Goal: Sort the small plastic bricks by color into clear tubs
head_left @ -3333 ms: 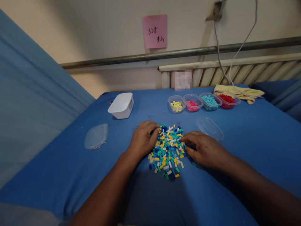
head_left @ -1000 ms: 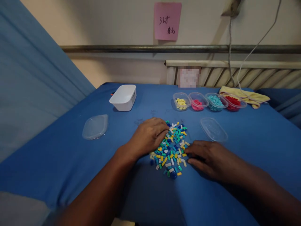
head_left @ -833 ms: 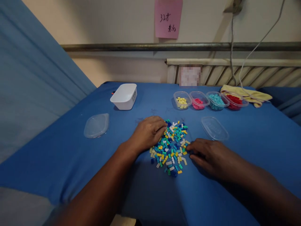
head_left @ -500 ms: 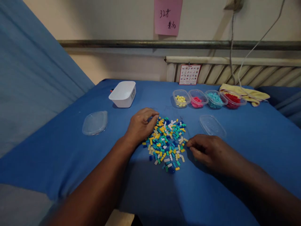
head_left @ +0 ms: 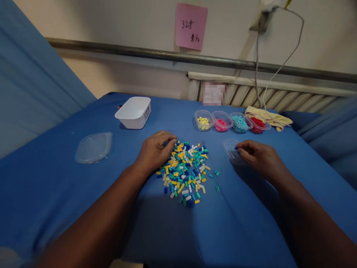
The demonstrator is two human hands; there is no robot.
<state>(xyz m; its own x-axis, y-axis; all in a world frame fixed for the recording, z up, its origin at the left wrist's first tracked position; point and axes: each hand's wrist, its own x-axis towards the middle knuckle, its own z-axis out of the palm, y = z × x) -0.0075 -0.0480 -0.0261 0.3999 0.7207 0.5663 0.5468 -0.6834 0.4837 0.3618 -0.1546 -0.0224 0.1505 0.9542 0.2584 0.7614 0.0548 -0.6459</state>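
A pile of small plastic bricks, yellow, teal, white and dark blue, lies on the blue cloth in front of me. My left hand rests knuckles-up at the pile's left edge, fingers curled with their tips among the bricks. My right hand is off to the right of the pile, its fingers pinched together over a shallow clear tub. What the pinch holds is too small to make out. A few bricks lie loose to the right of the pile.
Four small clear tubs stand in a row at the back: yellow, pink, teal, red. A white tub stands back left, a clear lid at the left, a yellow cloth back right. A cable hangs from the wall.
My right hand has left the pile's right edge and moved right and away, over the clear tub. The left hand stays at the pile's left edge. The view has shifted right.
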